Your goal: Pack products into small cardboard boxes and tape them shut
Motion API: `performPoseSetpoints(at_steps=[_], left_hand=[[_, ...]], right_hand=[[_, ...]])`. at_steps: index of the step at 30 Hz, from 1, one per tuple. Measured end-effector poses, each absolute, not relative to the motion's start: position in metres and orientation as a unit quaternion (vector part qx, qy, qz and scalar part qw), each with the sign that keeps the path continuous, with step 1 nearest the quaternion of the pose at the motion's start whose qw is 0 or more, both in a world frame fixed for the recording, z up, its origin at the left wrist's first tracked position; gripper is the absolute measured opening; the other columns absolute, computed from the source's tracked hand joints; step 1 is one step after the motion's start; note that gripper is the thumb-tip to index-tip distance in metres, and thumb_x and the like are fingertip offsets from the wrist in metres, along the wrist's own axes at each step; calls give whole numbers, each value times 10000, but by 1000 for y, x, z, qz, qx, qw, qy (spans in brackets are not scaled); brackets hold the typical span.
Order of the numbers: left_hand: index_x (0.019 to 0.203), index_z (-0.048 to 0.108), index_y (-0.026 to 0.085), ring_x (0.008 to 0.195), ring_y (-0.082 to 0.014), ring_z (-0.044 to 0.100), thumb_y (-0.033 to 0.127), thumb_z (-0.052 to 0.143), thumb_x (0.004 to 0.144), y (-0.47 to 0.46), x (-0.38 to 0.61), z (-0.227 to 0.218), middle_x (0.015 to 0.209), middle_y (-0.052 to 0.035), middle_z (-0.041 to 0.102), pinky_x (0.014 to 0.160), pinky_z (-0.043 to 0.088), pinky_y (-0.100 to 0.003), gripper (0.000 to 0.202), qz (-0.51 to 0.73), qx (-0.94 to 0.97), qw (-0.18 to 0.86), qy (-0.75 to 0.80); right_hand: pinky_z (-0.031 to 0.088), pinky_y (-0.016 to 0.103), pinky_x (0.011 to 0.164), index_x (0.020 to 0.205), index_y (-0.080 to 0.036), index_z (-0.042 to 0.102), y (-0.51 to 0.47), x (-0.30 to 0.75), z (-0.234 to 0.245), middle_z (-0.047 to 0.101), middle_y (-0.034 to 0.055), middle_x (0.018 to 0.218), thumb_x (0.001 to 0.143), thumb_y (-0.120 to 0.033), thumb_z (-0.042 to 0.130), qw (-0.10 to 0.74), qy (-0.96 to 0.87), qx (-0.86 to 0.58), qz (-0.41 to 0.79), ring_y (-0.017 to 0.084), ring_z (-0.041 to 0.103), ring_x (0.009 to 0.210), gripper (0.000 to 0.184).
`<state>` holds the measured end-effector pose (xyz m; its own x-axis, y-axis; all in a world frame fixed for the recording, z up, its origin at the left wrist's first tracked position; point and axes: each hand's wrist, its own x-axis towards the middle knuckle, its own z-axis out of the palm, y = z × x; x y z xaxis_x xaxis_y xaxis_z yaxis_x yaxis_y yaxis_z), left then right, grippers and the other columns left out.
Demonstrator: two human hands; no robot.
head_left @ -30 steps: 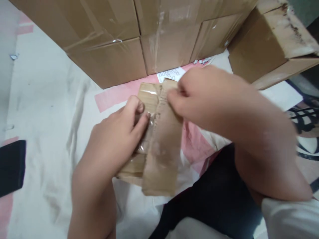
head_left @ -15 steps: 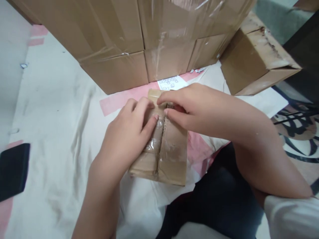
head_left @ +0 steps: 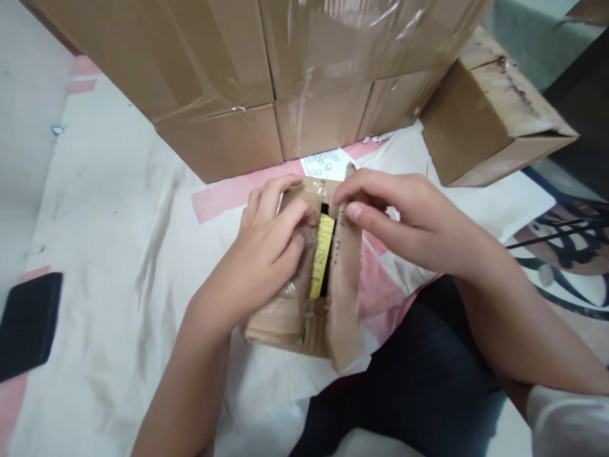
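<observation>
A small cardboard box (head_left: 276, 325) lies in front of me on the cloth, its top partly open. My right hand (head_left: 394, 206) pinches the box's right flap (head_left: 346, 285) between thumb and fingers and holds it raised. Across the left flap lies my left hand (head_left: 273, 238), fingers bent, its thumb and fingertips at the flap's inner edge. Through the gap shows a yellow printed label (head_left: 322, 257) on something black inside; most of that item is hidden. Clear tape shines on the left flap under my left hand.
Large taped cardboard boxes (head_left: 214, 70) stand just beyond the small box. Another carton (head_left: 471, 120) is at the back right. A black flat object (head_left: 31, 324), perhaps a phone, lies at the far left. Paper with printed drawings (head_left: 326, 164) sits behind the small box.
The right flap has been lifted by my right hand and swung to the right. The yellow label inside has come into view. My left hand stays on the left flap.
</observation>
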<state>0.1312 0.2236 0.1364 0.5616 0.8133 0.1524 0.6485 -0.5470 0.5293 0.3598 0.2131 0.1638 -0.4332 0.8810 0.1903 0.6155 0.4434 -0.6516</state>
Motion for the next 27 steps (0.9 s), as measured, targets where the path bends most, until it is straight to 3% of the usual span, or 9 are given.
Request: performPoseSetpoints(at_steps=[5,9,16,20,24,27], left_hand=[[959,607,257,1392,-302,422,263,514,890,224,135,141,1472,-43,467,1136,430,-520,116,225,847,194,441],[948,643,295,1331,-282,496,328,534,934,225,134,146,1417,-22,516,1130,440,-504,114,229,840,165,463],[1029,646,360,987,-208,651,454,526,982,221,125,151,1058,24,665,969,522,-447,159,240,820,149,497],[1112,621,329,896,-173,658,359,606,956,218,126,145,984,31,687,949,516,-404,160,320,811,120,474],[1207,579,294,854,-164,651,212,669,903,212,130,145,999,18,693,926,516,-388,327,346,823,76,443],[1270,547,337,855,-175,683,235,653,914,205,133,148,1064,36,716,904,522,-398,386,331,830,48,446]], right_hand=[[452,306,777,1162,-284,681,217,364,149,723,23,1023,972,-277,528,274,-846,-392,236,195,633,879,244],[467,324,806,1175,-299,670,218,364,140,710,24,1022,939,-242,552,275,-855,-382,217,206,640,918,269],[456,316,798,1204,-225,613,219,362,127,674,30,968,908,-228,571,278,-863,-386,170,192,624,890,299],[458,315,810,1210,-212,588,219,361,123,653,21,951,923,-223,555,308,-862,-375,149,185,622,897,289],[459,303,797,1242,-214,558,219,360,121,631,14,929,921,-224,580,319,-855,-380,153,173,612,879,322],[452,289,774,1270,-213,533,218,359,119,612,5,889,927,-235,594,322,-851,-384,156,165,597,853,349]])
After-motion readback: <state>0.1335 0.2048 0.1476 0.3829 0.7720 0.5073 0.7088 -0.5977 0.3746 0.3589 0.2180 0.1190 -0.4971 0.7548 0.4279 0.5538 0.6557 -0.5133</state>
